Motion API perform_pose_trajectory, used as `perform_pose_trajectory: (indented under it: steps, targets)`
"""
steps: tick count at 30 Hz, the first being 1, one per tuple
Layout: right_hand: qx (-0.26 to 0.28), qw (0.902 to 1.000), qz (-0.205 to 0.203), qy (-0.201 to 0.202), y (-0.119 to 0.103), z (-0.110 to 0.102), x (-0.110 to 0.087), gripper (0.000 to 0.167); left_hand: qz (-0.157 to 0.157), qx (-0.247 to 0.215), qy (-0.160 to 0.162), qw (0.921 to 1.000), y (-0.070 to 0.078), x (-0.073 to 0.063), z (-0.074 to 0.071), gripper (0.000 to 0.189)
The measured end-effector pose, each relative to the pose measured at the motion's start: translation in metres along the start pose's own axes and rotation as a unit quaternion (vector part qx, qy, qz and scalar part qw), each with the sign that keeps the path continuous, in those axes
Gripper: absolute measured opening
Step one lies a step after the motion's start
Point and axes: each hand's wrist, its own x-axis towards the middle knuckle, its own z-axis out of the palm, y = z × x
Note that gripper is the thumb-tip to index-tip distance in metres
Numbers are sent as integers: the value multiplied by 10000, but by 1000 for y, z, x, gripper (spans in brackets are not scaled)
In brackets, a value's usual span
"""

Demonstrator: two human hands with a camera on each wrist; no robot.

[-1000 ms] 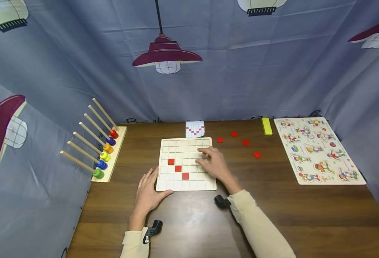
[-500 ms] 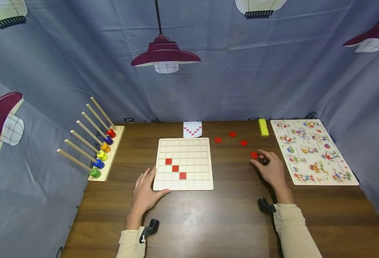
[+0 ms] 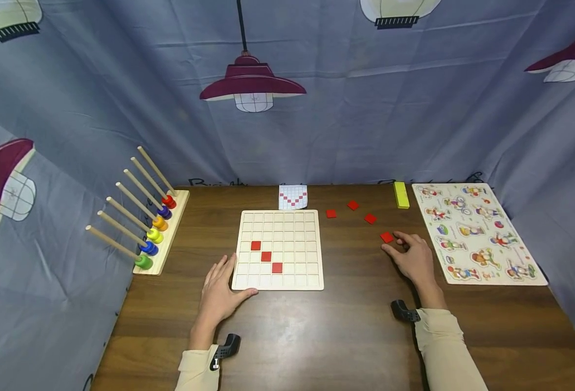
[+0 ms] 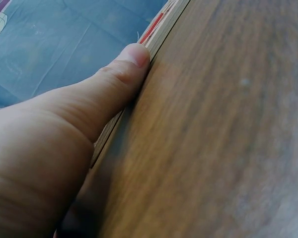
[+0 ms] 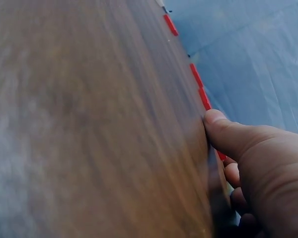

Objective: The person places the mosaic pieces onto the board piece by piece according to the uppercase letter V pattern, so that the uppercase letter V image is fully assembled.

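A pale wooden grid board (image 3: 302, 231) lies on the table with three red square tiles in a diagonal row of its cells. My left hand (image 3: 219, 293) rests at its near left corner, fingers extended along the left side, thumb at the front edge; the thumb also shows in the left wrist view. To the right of the board, my right hand (image 3: 414, 263) has thumb and index finger at the edges of a loose red square tile (image 3: 387, 237), pinching it on the table. In the right wrist view, the thumb partly hides this tile (image 5: 221, 155).
Several more red tiles (image 3: 370, 219) lie behind the right hand. A pattern card (image 3: 293, 197) sits behind the board. At left stands a peg stacker (image 3: 172, 231) with coloured rings; at right lie a yellow block (image 3: 401, 195) and a picture puzzle board (image 3: 483, 233).
My right hand has moved from over the grid board rightward to the nearest loose red tile, and has stayed there for the last half second. The left hand keeps its place at the corner.
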Motion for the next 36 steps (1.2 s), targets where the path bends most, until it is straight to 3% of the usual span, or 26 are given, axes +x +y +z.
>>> perform_pose_trajectory:
  steps: [13,18,25,36]
  targets:
    - [81,9996,274,-4,-8,0,2,42,-17,-5,-34,10000,-1,0,-1,117]
    - [138,9998,108,-25,-4,2,3,37,-7,17,-42,10000,-2,-1,-1,117]
    - [51,9997,85,-245,2,-4,4,43,58,14,-21,10000,-2,-1,0,117]
    - [-83,9997,-234,-62,6,0,4,28,37,12,-68,10000,-2,-1,1,116]
